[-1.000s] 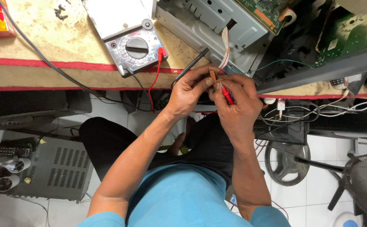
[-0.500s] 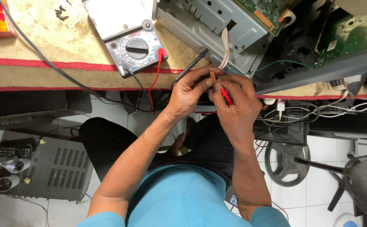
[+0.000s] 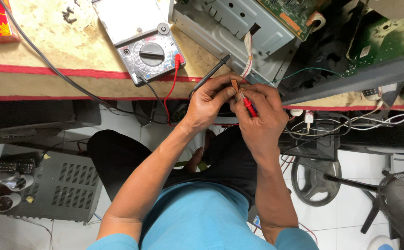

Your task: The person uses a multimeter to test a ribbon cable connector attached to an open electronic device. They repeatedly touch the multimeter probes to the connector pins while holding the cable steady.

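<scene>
**A:** Where do things stand at the bench [image 3: 49, 51]?

**B:** Mid-measurement, I'd judge. The meter [image 3: 142, 39] lies on the bench with its red lead [image 3: 172, 81] and a black one plugged in, so the setting-up looks done. Both hands meet just in front of the bench edge, below the metal chassis [image 3: 239, 32].

**A:** What is each hand doing?

**B:** The left hand [image 3: 209, 104] is clenched, its grip pinching a small brown part [image 3: 235, 84] between thumb and fingers, with the black probe [image 3: 210, 75] tucked under the same hand and sticking out toward the chassis. The right hand [image 3: 260, 115] is closed around the red probe [image 3: 249, 106], tip angled up at the part.

**A:** Is the tip touching it?

**B:** It sits right against the part or just beside it; too small to tell which. Whether the black probe reaches the part, I can't tell either.

**A:** So what's left?

**B:** By my reading, both probes must sit firmly on the part, and then the dial has to be read. The white wire bundle [image 3: 247, 53] hangs from the chassis just above the hands, touching neither probe as far as I can see. Loose screws [image 3: 67, 15] lie at the far end of the bench.
</scene>
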